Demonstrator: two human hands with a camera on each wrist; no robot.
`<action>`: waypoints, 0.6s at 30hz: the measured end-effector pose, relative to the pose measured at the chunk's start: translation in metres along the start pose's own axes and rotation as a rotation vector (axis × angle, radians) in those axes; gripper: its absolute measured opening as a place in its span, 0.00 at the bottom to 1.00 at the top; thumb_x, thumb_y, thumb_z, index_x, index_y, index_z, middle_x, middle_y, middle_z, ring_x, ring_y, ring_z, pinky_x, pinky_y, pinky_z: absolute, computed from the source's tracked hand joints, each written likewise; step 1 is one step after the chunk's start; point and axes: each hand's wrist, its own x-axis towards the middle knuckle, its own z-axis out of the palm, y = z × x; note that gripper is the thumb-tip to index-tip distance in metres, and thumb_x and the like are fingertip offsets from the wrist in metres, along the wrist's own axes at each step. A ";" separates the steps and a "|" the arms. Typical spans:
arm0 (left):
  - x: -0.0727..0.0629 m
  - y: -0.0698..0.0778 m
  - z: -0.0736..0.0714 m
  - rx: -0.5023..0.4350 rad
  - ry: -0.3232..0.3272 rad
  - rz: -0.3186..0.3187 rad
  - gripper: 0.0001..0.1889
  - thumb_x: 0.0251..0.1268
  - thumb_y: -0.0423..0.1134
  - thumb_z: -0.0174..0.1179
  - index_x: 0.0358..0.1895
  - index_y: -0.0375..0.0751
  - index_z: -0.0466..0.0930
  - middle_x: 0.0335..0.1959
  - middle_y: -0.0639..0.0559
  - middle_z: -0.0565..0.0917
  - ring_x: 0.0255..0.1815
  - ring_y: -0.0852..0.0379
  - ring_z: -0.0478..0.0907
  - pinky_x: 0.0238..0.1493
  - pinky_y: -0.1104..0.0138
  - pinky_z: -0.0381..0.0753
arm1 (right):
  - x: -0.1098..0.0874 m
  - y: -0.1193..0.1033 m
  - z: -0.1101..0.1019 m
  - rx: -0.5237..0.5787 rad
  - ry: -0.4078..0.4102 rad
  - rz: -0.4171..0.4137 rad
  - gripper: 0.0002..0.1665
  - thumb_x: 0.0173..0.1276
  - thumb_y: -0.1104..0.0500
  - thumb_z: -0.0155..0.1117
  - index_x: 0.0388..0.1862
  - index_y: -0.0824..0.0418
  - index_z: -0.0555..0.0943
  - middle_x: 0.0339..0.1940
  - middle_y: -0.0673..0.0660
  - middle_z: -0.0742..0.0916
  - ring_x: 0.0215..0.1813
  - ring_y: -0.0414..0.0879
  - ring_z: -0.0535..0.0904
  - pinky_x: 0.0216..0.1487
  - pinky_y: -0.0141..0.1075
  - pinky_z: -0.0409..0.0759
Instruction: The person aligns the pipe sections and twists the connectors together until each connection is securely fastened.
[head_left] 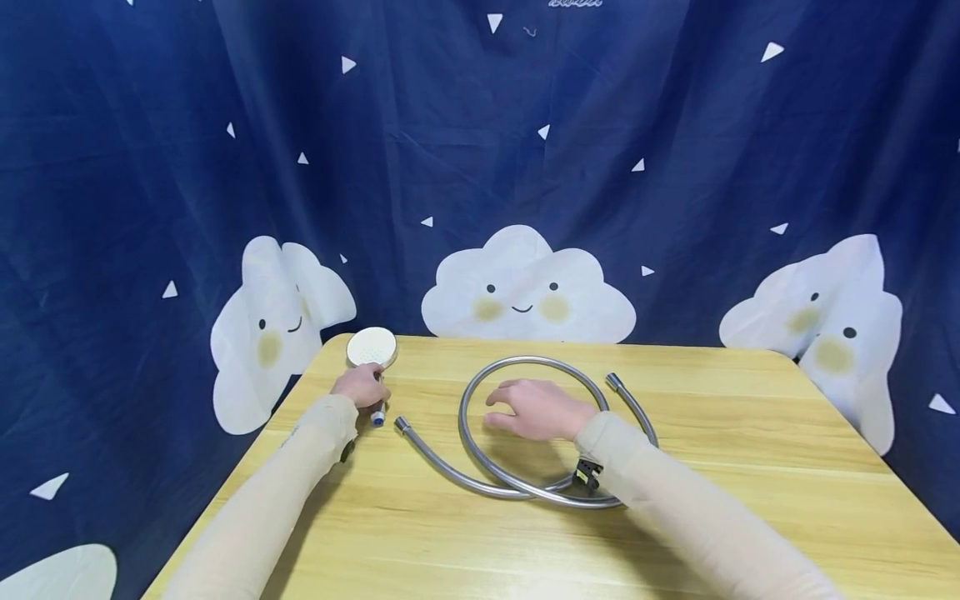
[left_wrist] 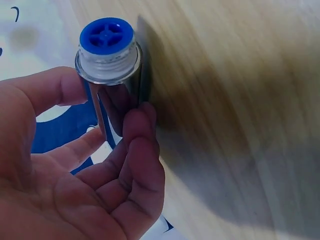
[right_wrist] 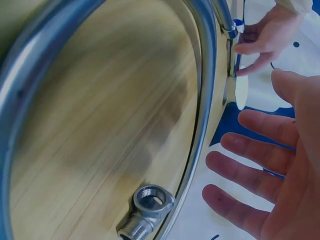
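Observation:
My left hand point(head_left: 360, 385) grips the handle of a shower head point(head_left: 372, 346) near the table's far left corner. Its round white spray face points up. In the left wrist view, thumb and fingers curl around the chrome handle; a threaded end with a blue insert point(left_wrist: 107, 36) sticks out beyond them. My right hand point(head_left: 536, 408) hovers over the loop of a grey metal shower hose point(head_left: 525, 360), fingers loosely spread, holding nothing. In the right wrist view a small threaded metal fitting point(right_wrist: 151, 199) with a ring opening lies beside the hose.
The hose's left end point(head_left: 402, 423) lies close to the shower handle, its other end point(head_left: 614, 382) at the back right. Everything rests on a light wooden table point(head_left: 750, 433). A dark blue curtain point(head_left: 465, 150) with clouds hangs along the back and sides.

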 end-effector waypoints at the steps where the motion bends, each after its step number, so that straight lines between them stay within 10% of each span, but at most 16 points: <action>1: 0.000 0.000 -0.001 -0.001 -0.001 0.000 0.37 0.52 0.40 0.61 0.71 0.39 0.69 0.49 0.41 0.82 0.46 0.42 0.77 0.45 0.57 0.76 | 0.001 -0.001 0.000 0.002 -0.001 0.000 0.25 0.76 0.41 0.57 0.58 0.56 0.84 0.59 0.52 0.86 0.62 0.49 0.82 0.64 0.46 0.78; 12: 0.005 -0.002 -0.005 -0.047 -0.029 -0.048 0.39 0.54 0.40 0.57 0.74 0.40 0.66 0.31 0.48 0.83 0.36 0.48 0.78 0.37 0.63 0.72 | 0.013 -0.006 0.000 0.002 0.005 -0.020 0.23 0.76 0.42 0.57 0.57 0.55 0.85 0.57 0.52 0.87 0.61 0.49 0.82 0.64 0.45 0.78; 18: 0.005 -0.002 -0.008 -0.076 -0.016 -0.074 0.35 0.53 0.40 0.56 0.70 0.38 0.70 0.44 0.42 0.82 0.36 0.49 0.78 0.33 0.64 0.72 | 0.018 -0.008 -0.002 0.010 0.000 -0.011 0.24 0.76 0.42 0.57 0.59 0.54 0.84 0.58 0.51 0.87 0.63 0.48 0.81 0.65 0.44 0.77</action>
